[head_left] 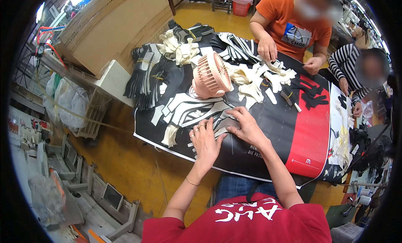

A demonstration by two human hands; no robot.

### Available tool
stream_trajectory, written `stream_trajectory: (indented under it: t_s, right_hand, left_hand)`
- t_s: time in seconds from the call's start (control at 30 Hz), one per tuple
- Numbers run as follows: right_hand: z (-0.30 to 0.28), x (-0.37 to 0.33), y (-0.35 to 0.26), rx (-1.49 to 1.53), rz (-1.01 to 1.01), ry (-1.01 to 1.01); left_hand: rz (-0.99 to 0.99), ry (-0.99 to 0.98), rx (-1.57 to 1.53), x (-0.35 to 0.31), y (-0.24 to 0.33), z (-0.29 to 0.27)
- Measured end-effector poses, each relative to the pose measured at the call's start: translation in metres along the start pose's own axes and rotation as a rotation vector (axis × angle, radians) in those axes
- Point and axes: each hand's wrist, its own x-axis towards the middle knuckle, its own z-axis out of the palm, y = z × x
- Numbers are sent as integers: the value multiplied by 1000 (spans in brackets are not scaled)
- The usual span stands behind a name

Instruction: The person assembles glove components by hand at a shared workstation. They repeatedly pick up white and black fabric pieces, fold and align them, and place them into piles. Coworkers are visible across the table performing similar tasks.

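My left hand [204, 141] lies on a pile of cut pieces, fingers stretched out and thumb apart. Beside it my right hand [246, 127] is open, its bent fingers and thumb spread over a grey cut piece [223, 125]. The fingertips of both hands touch the pieces, and part of the grey one is hidden under them. Just beyond lie white curved pieces with black edges [180, 105]. A pink fan [210, 75] stands behind these. Close to my left hand is a cream fabric piece [169, 135].
Dark strip bundles [144, 77] and cream pieces [251, 86] cover the far table. Black pieces [313, 94] lie on the red band [307, 136]. Across from me a person in orange [278, 8] handles pieces; another in stripes [343, 65] sits right. A large cardboard box [117, 27] stands left.
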Motion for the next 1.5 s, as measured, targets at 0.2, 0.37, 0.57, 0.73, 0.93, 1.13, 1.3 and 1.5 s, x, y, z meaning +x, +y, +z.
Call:
stream_trajectory:
  t_s: [0.2,0.37,0.57,0.73,0.93,1.13,1.3,1.5]
  right_hand:
    - [-3,-15,-10,-246,224,-55]
    - [5,-20,-7,-200,245,52]
    - [12,-18,-2,-97,289,118]
    - [6,-8,-1,-140,269,183]
    - [1,-9,-6,-313,233,108]
    - [13,-18,-1,-212,135,251]
    - [2,-3,17,-166,94,162]
    - [-23,28,28,-152,133,-152]
  left_hand:
    - [18,-19,44,7,-2,1]
    - [58,19,177,-1,9,4]
    - [239,-36,52,7,-4,7]
    - [149,-55,-96,20,-9,6]
    - [71,-132,-53,22,-2,1]
    - [252,36,28,25,-7,3]
    - [179,-160,-74,30,-13,-1]
    - [238,-92,-52,25,-12,2]
